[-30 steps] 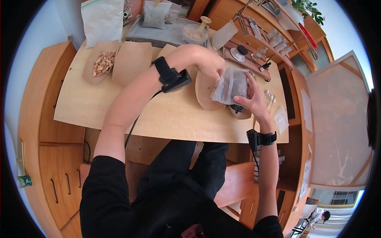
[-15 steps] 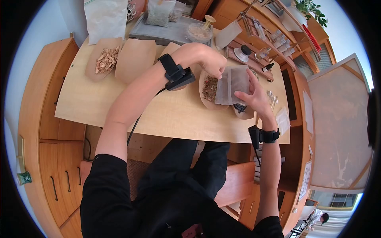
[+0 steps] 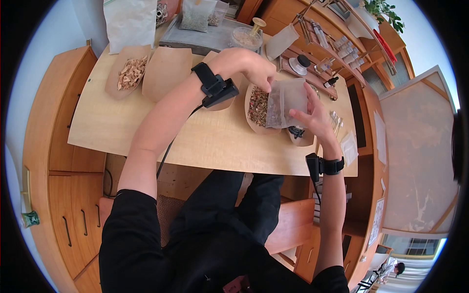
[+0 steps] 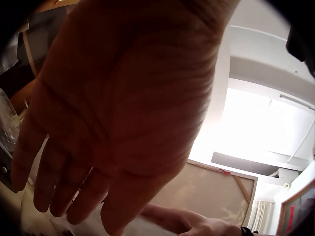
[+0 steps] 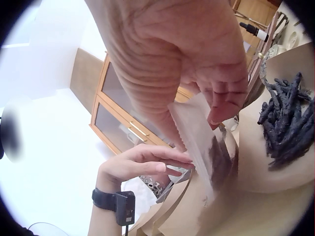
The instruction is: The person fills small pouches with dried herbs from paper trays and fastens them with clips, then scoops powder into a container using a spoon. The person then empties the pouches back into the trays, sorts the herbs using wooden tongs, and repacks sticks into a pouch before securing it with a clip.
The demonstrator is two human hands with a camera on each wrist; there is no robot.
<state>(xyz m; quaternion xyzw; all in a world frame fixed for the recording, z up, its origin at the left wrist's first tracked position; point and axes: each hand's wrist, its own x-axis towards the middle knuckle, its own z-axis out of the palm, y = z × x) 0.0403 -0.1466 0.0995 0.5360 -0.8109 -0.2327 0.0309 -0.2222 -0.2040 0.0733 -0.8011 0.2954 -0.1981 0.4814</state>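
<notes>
1. Right hand: fingers clamped on a see-through bag, tilted over a paper tray of dried bits.
2. Left hand: fingers at the bag's edge; cannot tell whether pinching.

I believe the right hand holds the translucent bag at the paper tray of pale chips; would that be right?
Not quite: the right hand holds the translucent bag, but at the paper tray of mixed dried bits, as the head view shows.
</notes>
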